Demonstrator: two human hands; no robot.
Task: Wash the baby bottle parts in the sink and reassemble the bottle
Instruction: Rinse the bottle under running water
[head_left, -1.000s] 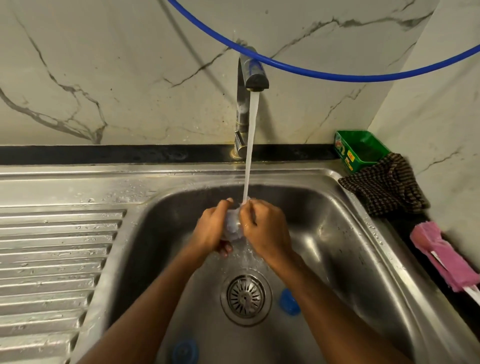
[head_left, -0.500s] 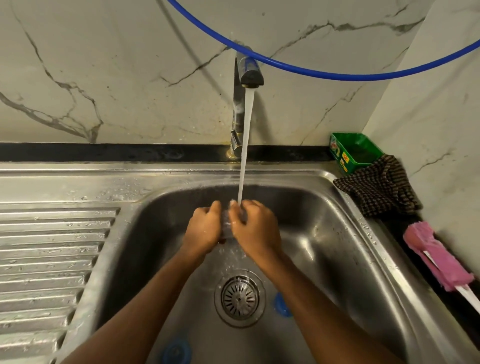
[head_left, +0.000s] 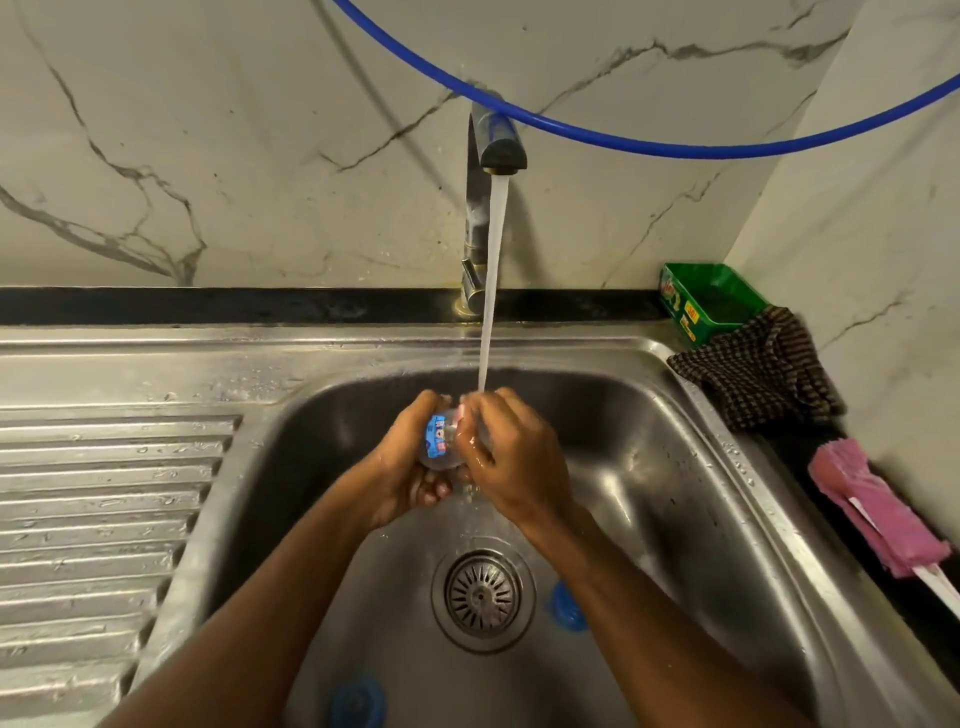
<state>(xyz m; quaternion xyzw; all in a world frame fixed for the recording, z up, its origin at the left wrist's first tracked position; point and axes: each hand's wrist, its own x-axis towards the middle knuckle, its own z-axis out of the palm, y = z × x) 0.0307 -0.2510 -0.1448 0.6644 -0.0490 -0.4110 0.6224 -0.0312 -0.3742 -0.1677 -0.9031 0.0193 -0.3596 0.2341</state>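
Overall: both hands are held together over the sink (head_left: 675, 467), right under the running water.
Left hand (head_left: 402, 462): fingers are curled round the bottle (head_left: 439, 439) from the left and underneath; a firm grip is shown, with the fingertips visible below the bottle.
Right hand (head_left: 511, 457): back of hand is turned up, fingers bent over the bottle's right side and top; the bottle is gripped here too. Thumb position cannot be told.
Forearms: both are angled in from the bottom edge and meet above the drain.
Bottle: clear body with a blue print, held between the two hands above the basin floor; most of it is hidden by the fingers.
Water stream (head_left: 491, 286): it is dropped from the faucet (head_left: 485, 208) onto the right fingertips and the top of the bottle.
Sink contents: a drain strainer (head_left: 483, 595) is set in the floor; one blue part (head_left: 566, 608) lies just right of it, and a second blue part (head_left: 358, 704) lies near the bottom edge.
Green tub (head_left: 711, 301): placed at the back right corner; something dark is seen inside, not identifiable.
Counter right: a checked cloth (head_left: 763, 369) is laid against the tub, with a pink brush (head_left: 872, 514) nearer.
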